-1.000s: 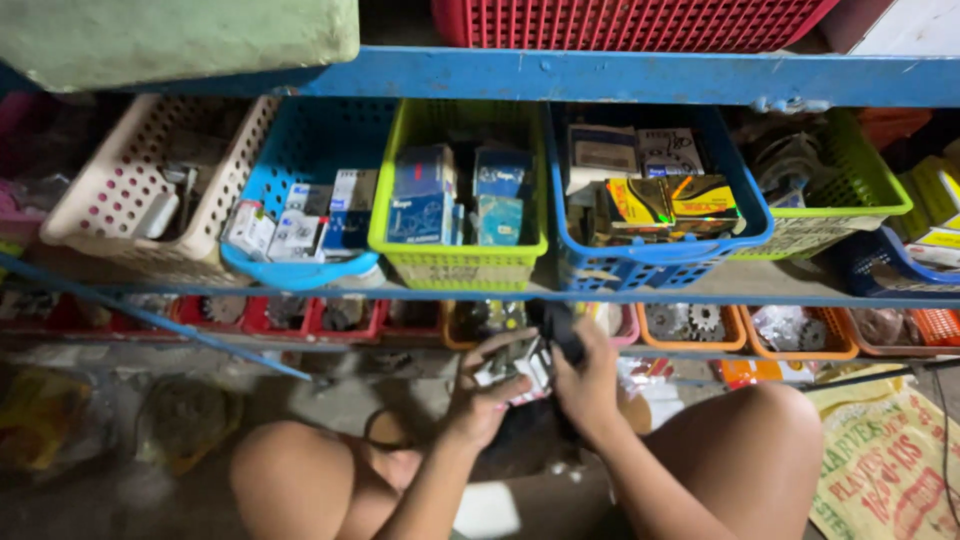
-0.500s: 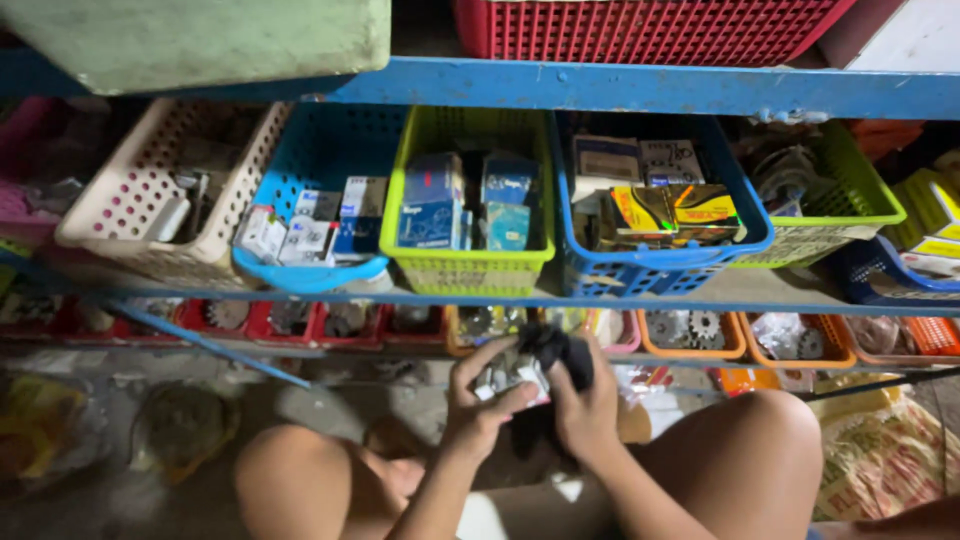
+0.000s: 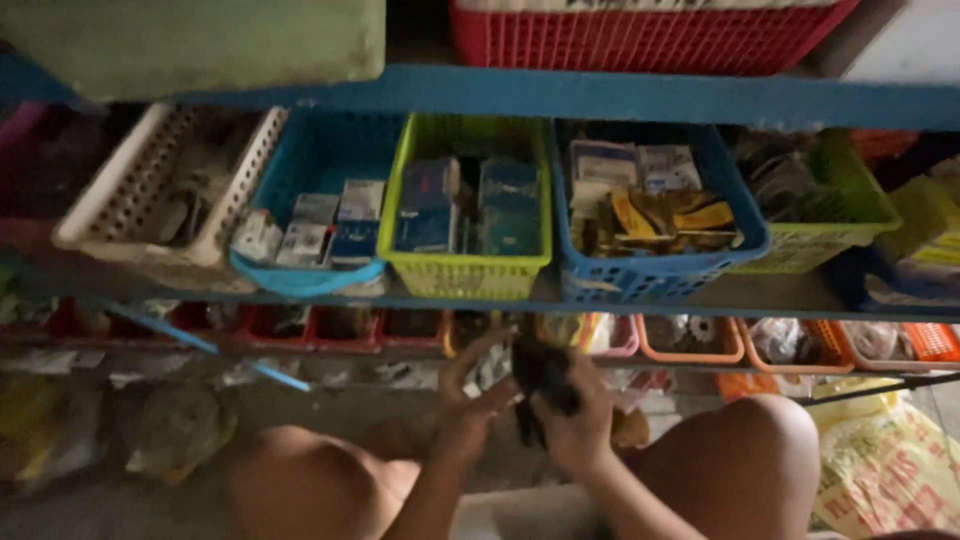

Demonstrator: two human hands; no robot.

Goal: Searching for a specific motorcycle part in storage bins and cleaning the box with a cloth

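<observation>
My left hand (image 3: 470, 400) and my right hand (image 3: 577, 420) meet in front of me, between my bare knees. Together they grip a small dark object (image 3: 540, 378) whose shape is blurred; something pale shows beside it under my left fingers. The hands sit just below the lower shelf row of small trays. Above them stand a lime green basket (image 3: 465, 272) and a blue basket (image 3: 655, 278) filled with small boxes and packets.
A blue metal shelf (image 3: 560, 95) carries a beige basket (image 3: 150, 215), a light blue basket (image 3: 300, 275) and a green one (image 3: 830, 240). A red crate (image 3: 640, 35) sits higher. Red and orange trays (image 3: 690, 350) line the lower row. A printed sack (image 3: 880, 460) lies right.
The view has tilted and blurred. My hands have stayed together on the dark object, turning it slightly and lifting a little toward the lower shelf.
</observation>
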